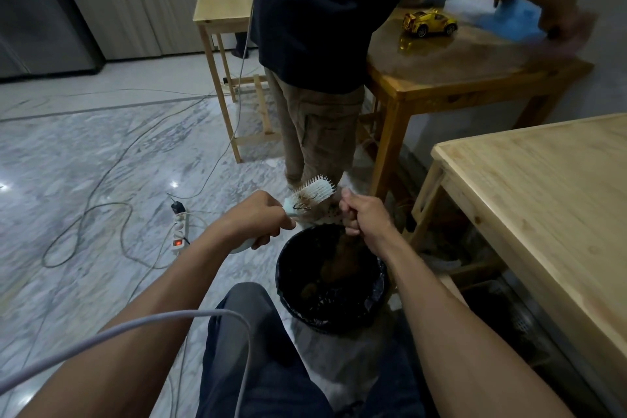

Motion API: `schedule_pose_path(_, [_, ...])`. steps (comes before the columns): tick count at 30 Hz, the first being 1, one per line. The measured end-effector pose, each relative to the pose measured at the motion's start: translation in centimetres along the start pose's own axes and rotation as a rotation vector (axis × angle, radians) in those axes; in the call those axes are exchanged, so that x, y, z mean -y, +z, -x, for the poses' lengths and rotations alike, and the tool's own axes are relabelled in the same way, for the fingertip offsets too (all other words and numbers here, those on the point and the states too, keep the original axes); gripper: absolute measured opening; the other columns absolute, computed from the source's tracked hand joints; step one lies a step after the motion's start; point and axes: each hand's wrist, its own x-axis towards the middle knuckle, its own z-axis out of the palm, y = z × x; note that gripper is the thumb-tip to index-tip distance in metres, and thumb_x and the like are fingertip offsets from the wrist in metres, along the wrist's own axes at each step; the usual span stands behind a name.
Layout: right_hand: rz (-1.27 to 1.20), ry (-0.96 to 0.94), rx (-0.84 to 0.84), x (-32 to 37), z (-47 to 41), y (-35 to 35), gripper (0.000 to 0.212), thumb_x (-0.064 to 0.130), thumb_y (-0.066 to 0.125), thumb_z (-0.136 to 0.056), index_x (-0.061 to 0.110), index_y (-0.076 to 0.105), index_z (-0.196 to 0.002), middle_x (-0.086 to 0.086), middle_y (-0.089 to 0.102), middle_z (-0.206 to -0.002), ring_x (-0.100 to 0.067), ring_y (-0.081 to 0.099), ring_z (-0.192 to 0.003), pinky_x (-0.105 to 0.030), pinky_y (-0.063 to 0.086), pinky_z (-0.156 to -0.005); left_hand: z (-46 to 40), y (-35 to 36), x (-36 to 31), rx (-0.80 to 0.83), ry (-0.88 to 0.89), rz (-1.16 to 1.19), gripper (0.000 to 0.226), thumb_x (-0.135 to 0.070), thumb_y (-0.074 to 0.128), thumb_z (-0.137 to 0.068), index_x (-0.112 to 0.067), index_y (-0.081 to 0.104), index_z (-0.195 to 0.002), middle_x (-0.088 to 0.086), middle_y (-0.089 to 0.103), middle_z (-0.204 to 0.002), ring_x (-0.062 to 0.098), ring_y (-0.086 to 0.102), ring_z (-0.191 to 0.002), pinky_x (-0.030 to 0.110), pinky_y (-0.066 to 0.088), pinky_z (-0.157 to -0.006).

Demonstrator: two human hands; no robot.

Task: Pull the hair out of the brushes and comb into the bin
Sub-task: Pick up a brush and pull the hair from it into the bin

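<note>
Left hand (263,218) grips my white brush (310,195) at frame centre; right hand (361,214) is fisted on a hair clump (341,256) (brownish) over the black bin (330,276).

dim indoor light, floor glare, wide-angle bowing, motion blur top right

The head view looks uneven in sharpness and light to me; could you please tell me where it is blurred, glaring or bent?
In the head view, the other person's hand on the blue cloth is motion-smeared; the brush and the left hand are sharp; bright glare spots sit on the marble floor; the bin interior is dark; straight table edges bow from the wide lens.
</note>
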Motion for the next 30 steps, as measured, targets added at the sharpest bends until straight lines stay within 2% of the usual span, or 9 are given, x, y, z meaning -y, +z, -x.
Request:
schedule_pose_path(4, [-0.409,-0.021,-0.233,1.8,0.1,0.0,0.043,0.027,0.046,-0.109,0.018,0.050,-0.067,0.006,0.039,-0.054,-0.005,0.027,-0.038,-0.019,0.020,-0.037,-0.4,-0.4,1.5,-0.087,-0.082,0.063,0.021,-0.006,0.069,-0.089,0.002,0.061,-0.072,0.014,0.048,-0.060,0.020,0.036,-0.039,0.026,0.027,-0.044])
schedule_pose_path(8, [-0.405,-0.018,-0.321,2.8,-0.7,-1.0,0.040,0.032,0.046,-0.109,0.016,0.053,-0.073,0.006,0.040,-0.057,-0.006,0.029,-0.042,-0.021,0.025,-0.041,-0.3,-1.2,3.6,-0.149,-0.149,0.097,0.019,-0.003,0.066,-0.090,0.003,0.058,-0.073,0.014,0.046,-0.062,0.019,0.033,-0.039,0.025,0.025,-0.045])
schedule_pose_path(12, [-0.156,0.017,-0.241,2.5,-0.4,0.3,0.036,0.029,0.047,-0.109,0.010,0.064,-0.084,0.000,0.048,-0.069,-0.010,0.045,-0.055,-0.026,0.040,-0.057,-0.4,-0.7,3.8,-0.149,-0.115,0.112,0.015,-0.003,0.067,-0.090,0.007,0.063,-0.080,0.014,0.049,-0.063,0.018,0.036,-0.038,0.024,0.027,-0.041])
schedule_pose_path(16, [0.408,0.074,-0.121,1.6,-0.2,-0.2,0.026,0.023,0.053,-0.106,0.014,0.077,-0.112,0.004,0.066,-0.101,-0.014,0.061,-0.102,-0.028,0.045,-0.088,-0.6,-0.3,3.3,-0.112,-0.019,0.047,0.024,-0.008,0.068,-0.089,0.015,0.063,-0.092,0.011,0.047,-0.059,0.018,0.039,-0.036,0.025,0.030,-0.041])
schedule_pose_path(19, [0.599,0.128,-0.093,1.5,-0.2,-0.1,0.039,0.019,0.058,-0.099,0.018,0.065,-0.137,0.004,0.063,-0.134,-0.017,0.056,-0.123,-0.028,0.040,-0.099,-0.5,-0.2,3.1,-0.106,0.047,-0.017,0.029,-0.010,0.067,-0.088,0.015,0.063,-0.102,0.010,0.043,-0.057,0.018,0.038,-0.034,0.026,0.030,-0.041])
schedule_pose_path(21, [0.550,0.109,-0.080,1.6,-0.4,0.1,0.051,0.019,0.060,-0.096,0.020,0.055,-0.147,-0.001,0.057,-0.146,-0.019,0.053,-0.132,-0.031,0.040,-0.105,-0.3,0.1,2.7,-0.098,0.077,-0.048,0.021,-0.009,0.065,-0.090,0.011,0.064,-0.099,0.009,0.043,-0.055,0.016,0.038,-0.033,0.025,0.031,-0.039])
schedule_pose_path(26, [0.261,0.059,0.147,1.9,0.2,0.3,0.060,0.038,0.069,-0.093,0.018,0.054,-0.148,-0.003,0.064,-0.137,-0.016,0.062,-0.118,-0.035,0.049,-0.099,-0.3,1.2,1.1,-0.115,0.154,-0.150,0.011,-0.010,0.063,-0.089,0.000,0.067,-0.090,0.013,0.052,-0.060,0.018,0.042,-0.036,0.024,0.034,-0.037])
schedule_pose_path(28, [0.295,0.038,0.219,1.8,0.7,0.4,0.046,0.044,0.074,-0.090,0.022,0.068,-0.129,0.005,0.075,-0.116,-0.011,0.068,-0.101,-0.030,0.049,-0.085,-0.4,1.6,0.7,-0.122,0.166,-0.160,0.018,-0.013,0.064,-0.089,0.004,0.067,-0.092,0.013,0.053,-0.060,0.020,0.043,-0.036,0.023,0.034,-0.036])
schedule_pose_path(30, [0.265,-0.007,0.213,1.4,0.9,0.6,0.020,0.034,0.077,-0.090,0.018,0.078,-0.102,0.007,0.078,-0.086,-0.006,0.065,-0.075,-0.022,0.043,-0.067,-0.4,1.7,0.5,-0.133,0.174,-0.182,0.024,-0.017,0.065,-0.089,0.007,0.067,-0.091,0.014,0.054,-0.059,0.021,0.044,-0.036,0.022,0.034,-0.034])
